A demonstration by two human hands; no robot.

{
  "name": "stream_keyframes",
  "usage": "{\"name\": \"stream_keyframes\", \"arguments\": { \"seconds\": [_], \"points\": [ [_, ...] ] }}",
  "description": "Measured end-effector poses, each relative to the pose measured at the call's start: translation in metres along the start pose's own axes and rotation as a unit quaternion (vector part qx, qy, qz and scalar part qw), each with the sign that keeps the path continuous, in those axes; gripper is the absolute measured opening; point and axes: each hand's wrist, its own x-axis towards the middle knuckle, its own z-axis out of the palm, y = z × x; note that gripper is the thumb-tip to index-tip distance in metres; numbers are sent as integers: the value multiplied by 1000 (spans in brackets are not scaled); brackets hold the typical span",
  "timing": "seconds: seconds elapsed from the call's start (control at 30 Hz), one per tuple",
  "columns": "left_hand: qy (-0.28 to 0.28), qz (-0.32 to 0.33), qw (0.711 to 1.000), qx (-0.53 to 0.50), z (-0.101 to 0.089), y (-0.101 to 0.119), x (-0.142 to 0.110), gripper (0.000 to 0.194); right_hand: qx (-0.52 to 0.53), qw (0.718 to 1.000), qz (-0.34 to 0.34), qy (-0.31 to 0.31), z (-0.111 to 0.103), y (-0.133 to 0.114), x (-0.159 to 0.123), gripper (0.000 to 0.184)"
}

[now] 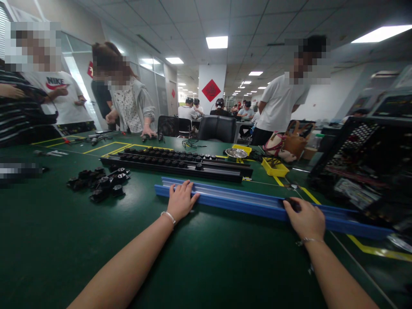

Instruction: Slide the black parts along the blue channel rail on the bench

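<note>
A long blue channel rail (238, 201) lies across the green table in front of me, its trough facing up. Near its left end, my left hand (182, 199) grips the near wall, fingers reaching over into the trough. Farther right, my right hand (305, 216) is closed around a small black part (293, 204) at the trough, mostly hidden by my fingers. Behind the blue rail are black rails (219, 172) carrying rows of small black parts (161, 158). A loose pile of black parts (103, 183) lies to the left.
A yellow bin (275, 168) and a metal bowl (236, 152) stand at the back right. An open black computer case (360, 167) is close on the right, by the rail's end. Across the table, a person's hand (148, 129) touches tools. Several people stand around.
</note>
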Motion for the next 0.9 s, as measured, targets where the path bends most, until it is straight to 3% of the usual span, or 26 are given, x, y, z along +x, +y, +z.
{"name": "stream_keyframes", "arguments": {
  "seconds": [0.57, 0.9],
  "points": [
    [8, 6, 1000, 3, 1, 0, 0, 52, -8, 999, -6, -40, -4, -11, 0, 50],
    [12, 8, 1000, 10, 1, 0, 0, 53, 27, 998, -30, -48, 3, -32, -5, 46]
  ]
}}
